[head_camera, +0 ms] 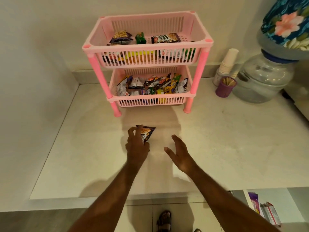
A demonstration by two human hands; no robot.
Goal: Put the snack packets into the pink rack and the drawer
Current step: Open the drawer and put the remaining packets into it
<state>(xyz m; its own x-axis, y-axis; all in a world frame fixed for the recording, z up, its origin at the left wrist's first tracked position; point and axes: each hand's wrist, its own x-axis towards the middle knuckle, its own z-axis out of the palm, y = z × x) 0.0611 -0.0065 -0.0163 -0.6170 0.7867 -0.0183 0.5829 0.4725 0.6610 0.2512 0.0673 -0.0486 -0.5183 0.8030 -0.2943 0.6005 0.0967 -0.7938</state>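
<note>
A two-tier pink rack (203,57) stands at the back of the white counter (234,148). Its top basket holds a few snack packets (165,38) and its lower basket several more (150,87). In front of the rack, my left hand (137,144) is closed around a dark snack packet with nuts printed on it (148,133), right at the counter surface. My right hand (179,153) hovers beside it with fingers spread and nothing in it. An open drawer (247,198) shows at the bottom right with packets (267,213) inside.
At the right of the rack stand a purple cup of sticks (224,88), a stack of paper cups (228,62) and a large water jar (262,77) under a floral cover. A wall runs along the left. My sandalled foot (164,220) is on the tiled floor below.
</note>
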